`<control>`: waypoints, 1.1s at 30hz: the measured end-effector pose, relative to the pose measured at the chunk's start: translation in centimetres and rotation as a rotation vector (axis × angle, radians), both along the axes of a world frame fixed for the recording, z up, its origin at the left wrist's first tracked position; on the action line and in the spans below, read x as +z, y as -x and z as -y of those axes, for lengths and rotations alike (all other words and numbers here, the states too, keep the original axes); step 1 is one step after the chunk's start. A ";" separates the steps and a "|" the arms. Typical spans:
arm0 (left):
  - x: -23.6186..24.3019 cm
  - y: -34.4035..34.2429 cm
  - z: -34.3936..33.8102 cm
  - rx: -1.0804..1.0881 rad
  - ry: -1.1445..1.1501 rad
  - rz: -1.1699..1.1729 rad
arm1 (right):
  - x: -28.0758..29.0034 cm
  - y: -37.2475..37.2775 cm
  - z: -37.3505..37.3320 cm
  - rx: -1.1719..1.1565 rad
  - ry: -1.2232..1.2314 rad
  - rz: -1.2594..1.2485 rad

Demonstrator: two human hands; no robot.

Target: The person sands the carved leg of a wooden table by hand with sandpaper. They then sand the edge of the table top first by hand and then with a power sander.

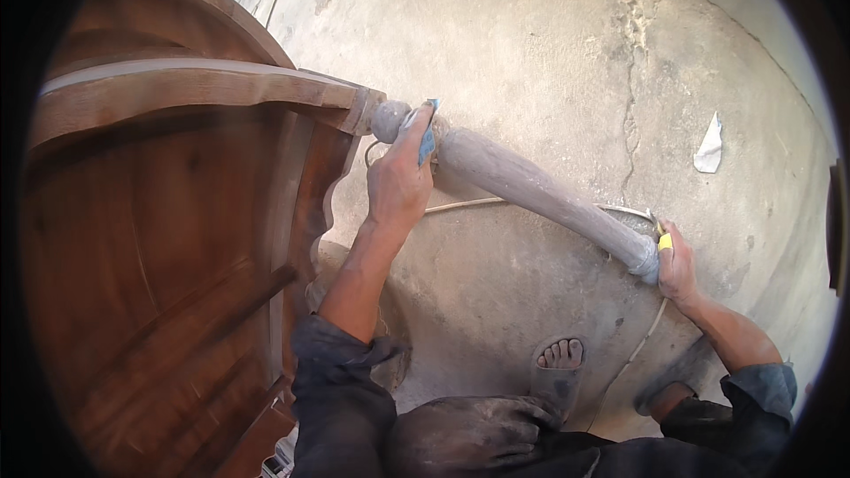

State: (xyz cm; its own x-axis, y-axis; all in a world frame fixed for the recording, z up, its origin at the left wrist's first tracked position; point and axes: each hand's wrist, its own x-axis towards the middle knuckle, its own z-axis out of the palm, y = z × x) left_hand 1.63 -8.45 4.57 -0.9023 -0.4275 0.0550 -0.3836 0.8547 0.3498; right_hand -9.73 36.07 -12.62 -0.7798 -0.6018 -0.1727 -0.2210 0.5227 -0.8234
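Observation:
A turned wooden furniture leg (549,190), grey with dust, reaches from the brown frame at the left toward the lower right. My left hand (400,184) is closed on a piece of blue sandpaper (427,143) and presses it to the narrow neck beside the leg's round ball (390,121). At the leg's far right end, my right hand (676,267) is wrapped round the foot of the leg. A small yellow patch (664,242) shows at its fingers; whether it is tape or something held, I cannot tell.
The large brown wooden furniture piece (159,212) lies on its side along the left. A pale cable (465,205) runs over the concrete floor (531,35) beneath the leg. A white torn scrap (708,146) lies to the right. My sandalled foot (560,363) is below.

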 end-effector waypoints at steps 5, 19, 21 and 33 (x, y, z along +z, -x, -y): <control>1.9 -4.1 -2.1 -0.066 0.061 0.001 | -0.7 -0.3 -0.6 0.001 0.013 -0.052; 1.0 2.3 -2.9 -0.091 0.438 0.387 | -0.1 0.1 0.0 0.013 0.027 -0.025; 0.9 0.5 -3.7 -0.126 0.420 0.295 | -0.3 0.0 -0.2 -0.004 0.020 -0.023; 3.8 -0.3 -1.1 0.026 0.189 0.188 | -0.9 -0.2 -0.5 -0.011 0.014 -0.010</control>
State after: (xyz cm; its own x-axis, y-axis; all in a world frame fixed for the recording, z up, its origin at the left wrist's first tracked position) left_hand 1.89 -7.38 8.41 -0.8932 -0.4487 -0.0312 -0.4493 0.8871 0.1060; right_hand -9.53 36.58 -13.52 -0.7879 -0.5955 -0.1569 -0.2234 0.5139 -0.8283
